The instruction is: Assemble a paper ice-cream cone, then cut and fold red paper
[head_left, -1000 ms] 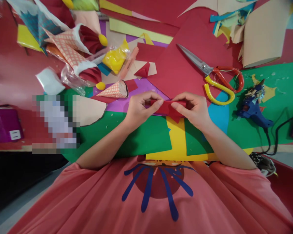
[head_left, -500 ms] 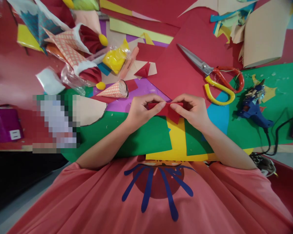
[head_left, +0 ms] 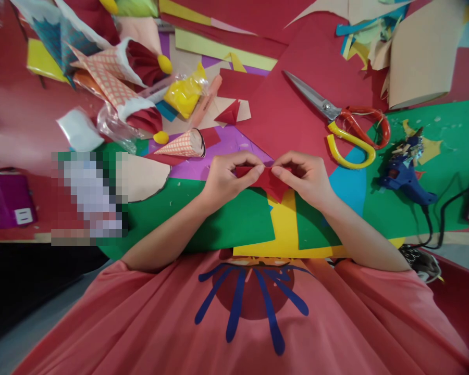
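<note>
A small folded piece of red paper (head_left: 272, 183) is held between my two hands, above the green and yellow sheets. My left hand (head_left: 231, 176) pinches its left part between thumb and fingers. On the right part, my right hand (head_left: 305, 173) has the same kind of pinch, the two thumb tips close together. One pointed corner of the paper hangs down toward me. My fingers hide part of its upper edge. Just beyond my left hand lies a small checked paper cone (head_left: 183, 143). Large scissors (head_left: 328, 110) with red and yellow handles lie beyond my right hand.
A blue glue gun (head_left: 408, 179) with a cord lies at the right on green paper (head_left: 461, 151). Checked cones with red paper inside (head_left: 119, 65), a yellow clay packet (head_left: 185, 94) and a white packet (head_left: 80, 130) sit at the left. A beige paper roll (head_left: 422, 57) stands back right.
The lower flap of the red paper has shifted slightly down and to the left, and more of its folded surface shows. Both hands keep their pinch in nearly the same place.
</note>
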Demonstrator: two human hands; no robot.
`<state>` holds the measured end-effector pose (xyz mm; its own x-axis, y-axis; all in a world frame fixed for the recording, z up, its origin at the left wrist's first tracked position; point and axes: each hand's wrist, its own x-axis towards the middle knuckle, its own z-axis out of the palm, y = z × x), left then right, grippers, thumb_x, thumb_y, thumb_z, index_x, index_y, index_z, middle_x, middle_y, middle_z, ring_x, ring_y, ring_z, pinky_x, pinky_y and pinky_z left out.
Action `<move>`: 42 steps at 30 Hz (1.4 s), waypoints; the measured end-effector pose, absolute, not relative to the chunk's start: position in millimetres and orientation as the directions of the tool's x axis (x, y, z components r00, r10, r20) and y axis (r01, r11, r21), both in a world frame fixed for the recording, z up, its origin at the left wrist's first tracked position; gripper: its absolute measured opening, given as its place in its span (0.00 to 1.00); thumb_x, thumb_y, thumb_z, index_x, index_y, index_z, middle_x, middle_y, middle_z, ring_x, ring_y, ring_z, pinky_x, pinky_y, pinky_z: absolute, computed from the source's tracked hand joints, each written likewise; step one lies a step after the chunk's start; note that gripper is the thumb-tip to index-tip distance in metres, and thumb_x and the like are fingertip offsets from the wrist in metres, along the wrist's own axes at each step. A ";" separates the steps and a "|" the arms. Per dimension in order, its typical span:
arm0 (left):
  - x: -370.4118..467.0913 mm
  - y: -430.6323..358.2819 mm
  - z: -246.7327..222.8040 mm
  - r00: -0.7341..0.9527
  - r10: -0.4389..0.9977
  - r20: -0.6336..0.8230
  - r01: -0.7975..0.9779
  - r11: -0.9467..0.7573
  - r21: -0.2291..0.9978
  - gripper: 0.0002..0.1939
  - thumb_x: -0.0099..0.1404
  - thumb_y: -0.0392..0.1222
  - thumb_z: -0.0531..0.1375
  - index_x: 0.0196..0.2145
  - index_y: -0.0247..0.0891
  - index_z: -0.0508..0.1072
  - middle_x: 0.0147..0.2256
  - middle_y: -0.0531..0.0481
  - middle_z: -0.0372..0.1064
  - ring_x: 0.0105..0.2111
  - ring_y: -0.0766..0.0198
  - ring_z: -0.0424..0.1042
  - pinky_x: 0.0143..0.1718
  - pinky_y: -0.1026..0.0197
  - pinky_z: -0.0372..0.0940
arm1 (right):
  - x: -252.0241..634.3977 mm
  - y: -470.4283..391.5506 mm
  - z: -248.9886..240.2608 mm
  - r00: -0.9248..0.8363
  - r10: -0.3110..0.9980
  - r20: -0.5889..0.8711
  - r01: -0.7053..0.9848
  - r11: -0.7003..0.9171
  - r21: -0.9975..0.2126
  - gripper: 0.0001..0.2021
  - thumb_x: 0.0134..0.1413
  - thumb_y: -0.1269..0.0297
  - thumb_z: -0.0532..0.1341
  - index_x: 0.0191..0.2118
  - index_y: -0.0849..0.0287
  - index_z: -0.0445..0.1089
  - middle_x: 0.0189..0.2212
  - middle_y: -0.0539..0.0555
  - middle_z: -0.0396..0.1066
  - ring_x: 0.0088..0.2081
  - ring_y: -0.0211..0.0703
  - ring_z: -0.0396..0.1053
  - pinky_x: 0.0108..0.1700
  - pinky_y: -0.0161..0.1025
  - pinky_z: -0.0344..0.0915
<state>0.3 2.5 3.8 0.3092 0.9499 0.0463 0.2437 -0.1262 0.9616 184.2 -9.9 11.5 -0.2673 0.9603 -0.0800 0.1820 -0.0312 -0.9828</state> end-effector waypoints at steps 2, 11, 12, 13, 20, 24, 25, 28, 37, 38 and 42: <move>0.2 3.4 5.6 0.319 0.947 0.042 0.240 -0.124 0.963 0.05 0.57 0.37 0.61 0.25 0.37 0.73 0.25 0.54 0.74 0.26 0.71 0.71 0.31 0.70 0.66 | 184.7 -9.7 11.4 -0.277 0.956 -0.091 0.149 -0.051 -0.988 0.08 0.53 0.62 0.62 0.27 0.59 0.70 0.24 0.47 0.70 0.27 0.32 0.64 0.30 0.32 0.61; -6.4 12.3 -1.2 0.234 0.972 -0.015 0.033 0.008 0.999 0.05 0.55 0.35 0.63 0.22 0.36 0.72 0.22 0.57 0.68 0.24 0.73 0.66 0.26 0.70 0.62 | 192.9 -2.8 10.2 -0.256 0.950 -0.177 -0.043 -0.195 -0.980 0.09 0.52 0.63 0.64 0.25 0.59 0.69 0.20 0.45 0.65 0.23 0.30 0.59 0.25 0.31 0.58; -7.0 13.0 -3.6 0.217 0.976 -0.023 -0.016 0.027 1.000 0.05 0.54 0.36 0.64 0.22 0.36 0.72 0.22 0.56 0.68 0.23 0.73 0.66 0.25 0.70 0.61 | 194.1 -2.0 8.5 -0.239 0.955 -0.177 -0.065 -0.197 -0.978 0.08 0.52 0.64 0.64 0.24 0.58 0.69 0.20 0.45 0.65 0.23 0.30 0.59 0.25 0.31 0.57; -7.5 13.7 -5.6 0.199 0.979 -0.031 -0.061 0.044 0.997 0.06 0.54 0.37 0.64 0.22 0.36 0.72 0.22 0.56 0.68 0.23 0.73 0.65 0.25 0.70 0.61 | 195.1 -1.3 6.7 -0.222 0.959 -0.177 -0.090 -0.201 -0.975 0.08 0.52 0.65 0.64 0.24 0.58 0.70 0.20 0.45 0.65 0.23 0.30 0.59 0.25 0.30 0.57; -8.3 15.8 -6.1 0.184 0.979 -0.088 -0.222 0.129 0.966 0.14 0.53 0.49 0.69 0.22 0.36 0.72 0.21 0.56 0.63 0.20 0.76 0.59 0.22 0.70 0.58 | 198.0 1.8 0.5 -0.159 0.957 -0.243 -0.209 -0.273 -0.939 0.05 0.49 0.67 0.64 0.24 0.57 0.71 0.20 0.45 0.64 0.23 0.29 0.58 0.25 0.30 0.54; -7.8 15.7 -6.7 0.139 0.989 -0.053 -0.173 0.077 0.982 0.17 0.51 0.53 0.69 0.21 0.37 0.72 0.20 0.56 0.62 0.19 0.75 0.59 0.21 0.70 0.58 | 198.6 1.8 -1.4 -0.151 0.968 -0.201 -0.192 -0.229 -0.954 0.05 0.49 0.67 0.63 0.24 0.57 0.70 0.19 0.45 0.64 0.22 0.29 0.59 0.25 0.30 0.56; -7.7 15.6 -6.9 0.128 0.991 -0.043 -0.157 0.063 0.986 0.17 0.52 0.54 0.69 0.21 0.37 0.72 0.20 0.56 0.62 0.20 0.75 0.59 0.21 0.70 0.58 | 199.1 1.8 -2.1 -0.148 0.972 -0.181 -0.180 -0.206 -0.962 0.06 0.50 0.67 0.63 0.24 0.57 0.70 0.19 0.45 0.64 0.22 0.30 0.59 0.25 0.30 0.57; -7.6 15.5 -5.5 0.128 0.992 -0.022 -0.108 0.036 0.993 0.17 0.54 0.54 0.67 0.23 0.37 0.73 0.21 0.56 0.63 0.20 0.75 0.61 0.21 0.70 0.58 | 200.2 1.7 -2.1 -0.112 0.989 -0.100 -0.112 -0.113 -0.987 0.07 0.51 0.64 0.64 0.24 0.56 0.70 0.19 0.44 0.63 0.21 0.30 0.59 0.24 0.31 0.58; -6.7 15.6 -3.4 0.168 0.986 0.008 -0.022 -0.004 1.000 0.22 0.60 0.59 0.61 0.21 0.36 0.70 0.19 0.56 0.62 0.21 0.75 0.62 0.21 0.71 0.59 | 200.7 -0.1 9.2 -0.085 0.986 0.145 0.205 0.159 -0.966 0.15 0.54 0.52 0.61 0.25 0.56 0.67 0.21 0.46 0.66 0.24 0.32 0.62 0.26 0.34 0.60; -6.0 15.1 -3.0 0.185 0.983 0.006 -0.022 -0.002 1.000 0.22 0.59 0.59 0.62 0.22 0.36 0.71 0.19 0.56 0.63 0.21 0.75 0.63 0.21 0.72 0.59 | 200.8 -0.3 9.2 -0.083 0.985 0.152 0.214 0.166 -0.963 0.15 0.55 0.52 0.61 0.25 0.56 0.67 0.21 0.46 0.66 0.24 0.32 0.62 0.26 0.34 0.59; -2.4 12.7 0.5 0.223 0.975 -0.004 0.013 0.001 1.000 0.20 0.52 0.56 0.67 0.23 0.36 0.71 0.19 0.56 0.65 0.19 0.76 0.63 0.19 0.73 0.58 | 200.8 -0.7 8.3 -0.083 0.984 0.156 0.194 0.170 -0.966 0.13 0.55 0.54 0.62 0.25 0.57 0.67 0.21 0.46 0.65 0.24 0.31 0.61 0.26 0.33 0.59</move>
